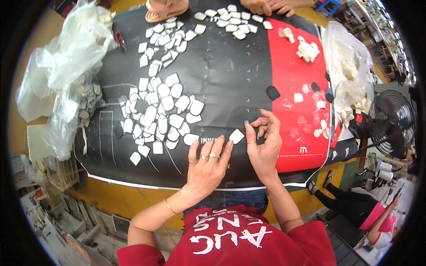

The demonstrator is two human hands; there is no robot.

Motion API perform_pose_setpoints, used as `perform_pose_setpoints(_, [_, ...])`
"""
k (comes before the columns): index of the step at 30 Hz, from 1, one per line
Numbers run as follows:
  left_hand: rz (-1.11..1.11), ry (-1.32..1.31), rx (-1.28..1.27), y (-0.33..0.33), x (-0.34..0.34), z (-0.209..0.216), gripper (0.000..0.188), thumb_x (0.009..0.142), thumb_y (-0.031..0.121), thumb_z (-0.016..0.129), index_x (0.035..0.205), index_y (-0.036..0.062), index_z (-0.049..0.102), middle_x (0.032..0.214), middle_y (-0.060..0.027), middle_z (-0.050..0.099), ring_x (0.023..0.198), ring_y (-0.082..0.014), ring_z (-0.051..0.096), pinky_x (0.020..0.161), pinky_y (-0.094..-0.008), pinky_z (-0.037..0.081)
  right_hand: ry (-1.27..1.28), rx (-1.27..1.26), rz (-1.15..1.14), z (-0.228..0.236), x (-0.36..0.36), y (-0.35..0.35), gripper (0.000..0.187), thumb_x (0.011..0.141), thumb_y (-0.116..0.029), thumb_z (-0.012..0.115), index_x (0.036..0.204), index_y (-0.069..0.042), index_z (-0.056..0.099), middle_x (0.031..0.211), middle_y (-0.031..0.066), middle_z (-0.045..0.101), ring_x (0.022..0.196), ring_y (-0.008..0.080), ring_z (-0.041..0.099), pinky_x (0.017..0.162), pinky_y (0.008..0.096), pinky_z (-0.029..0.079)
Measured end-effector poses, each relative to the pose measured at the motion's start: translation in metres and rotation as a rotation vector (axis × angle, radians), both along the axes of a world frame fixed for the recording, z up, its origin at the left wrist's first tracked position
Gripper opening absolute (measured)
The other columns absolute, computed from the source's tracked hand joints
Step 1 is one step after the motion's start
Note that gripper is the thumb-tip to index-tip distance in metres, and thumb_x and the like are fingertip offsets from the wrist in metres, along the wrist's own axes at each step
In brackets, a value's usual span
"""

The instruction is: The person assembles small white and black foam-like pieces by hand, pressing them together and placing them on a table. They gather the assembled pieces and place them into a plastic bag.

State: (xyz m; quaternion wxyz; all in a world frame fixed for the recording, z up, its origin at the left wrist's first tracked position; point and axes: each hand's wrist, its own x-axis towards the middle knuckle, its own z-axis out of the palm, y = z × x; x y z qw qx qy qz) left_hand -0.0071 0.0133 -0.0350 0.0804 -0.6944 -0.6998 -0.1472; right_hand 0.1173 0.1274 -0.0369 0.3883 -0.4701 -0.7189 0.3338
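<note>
My left hand (207, 166) rests palm down on the black part of a printed mat (230, 80), its fingers spread and a ring on it. A small white pad (236, 136) with one rounded end lies at its fingertips, between my two hands. Another white pad (191, 139) lies by its outer finger. My right hand (265, 148) is raised just right of that pad, fingers bent and apart, with nothing visible in them. To the left spreads a loose heap of similar white pads (167, 103), with a dark pad (141, 105) among them.
More white pads (231, 20) lie far back near another person's hands (270, 6). Plastic bags (71, 62) stand left, beside red-handled snips (120, 39). On the mat's red section (290, 57) are dark pads (273, 92) and crumpled white scraps (307, 49). A fan (392, 122) stands right.
</note>
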Motion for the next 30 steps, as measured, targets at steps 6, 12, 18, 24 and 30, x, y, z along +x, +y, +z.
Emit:
perform_pose_setpoints(6, [0.112, -0.061, -0.025, 0.007, -0.028, 0.01, 0.045, 0.086, 0.034, 0.07, 0.124, 0.0118, 0.065, 0.127, -0.0093, 0.058, 0.124, -0.0266, 0.05, 0.117, -0.0561, 0.012, -0.158, 0.179, -0.112, 0.02, 0.026, 0.04, 0.022, 0.089, -0.016, 0.074, 0.106, -0.004, 0.069, 0.096, 0.012, 0.064, 0.08, 0.022, 0.061, 0.067, 0.0336, 0.046])
perform_pose_setpoints(12, [0.193, 0.005, 0.102, 0.003, -0.041, 0.017, 0.042, 0.086, 0.03, 0.071, 0.123, 0.0114, 0.065, 0.126, -0.0074, 0.059, 0.124, -0.0255, 0.05, 0.118, -0.0569, 0.01, -0.465, 0.497, -0.006, 0.009, 0.031, 0.086, 0.027, 0.085, -0.023, 0.076, 0.104, -0.006, 0.07, 0.098, 0.0071, 0.067, 0.097, 0.0258, 0.059, 0.086, 0.0395, 0.042])
perform_pose_setpoints(18, [0.074, -0.146, 0.086, -0.005, 0.005, 0.017, 0.038, 0.086, 0.028, 0.072, 0.121, 0.0139, 0.066, 0.126, -0.0062, 0.059, 0.122, -0.0248, 0.052, 0.118, -0.0586, 0.011, -0.603, 0.682, 0.267, 0.004, 0.023, 0.074, 0.016, 0.089, -0.02, 0.069, 0.101, -0.009, 0.07, 0.101, 0.0054, 0.068, 0.096, 0.0234, 0.06, 0.088, 0.0389, 0.042])
perform_pose_setpoints(24, [-0.047, -0.218, 0.057, -0.001, 0.03, 0.015, 0.042, 0.084, 0.024, 0.075, 0.122, 0.0117, 0.066, 0.128, -0.0071, 0.056, 0.123, -0.0266, 0.052, 0.118, -0.0566, 0.01, -0.336, 0.564, 0.34, 0.012, 0.037, 0.046, 0.018, 0.091, -0.021, 0.066, 0.103, -0.008, 0.069, 0.105, 0.0066, 0.069, 0.1, 0.0238, 0.062, 0.089, 0.0397, 0.043])
perform_pose_setpoints(30, [-0.076, -0.224, 0.027, 0.002, 0.033, 0.013, 0.041, 0.086, 0.026, 0.073, 0.122, 0.0101, 0.065, 0.128, -0.0086, 0.057, 0.123, -0.027, 0.052, 0.118, -0.0561, 0.012, -0.529, 0.503, -0.04, 0.017, 0.083, 0.099, 0.023, 0.091, -0.021, 0.067, 0.106, -0.003, 0.068, 0.093, 0.0127, 0.07, 0.09, 0.0292, 0.064, 0.087, 0.0419, 0.045])
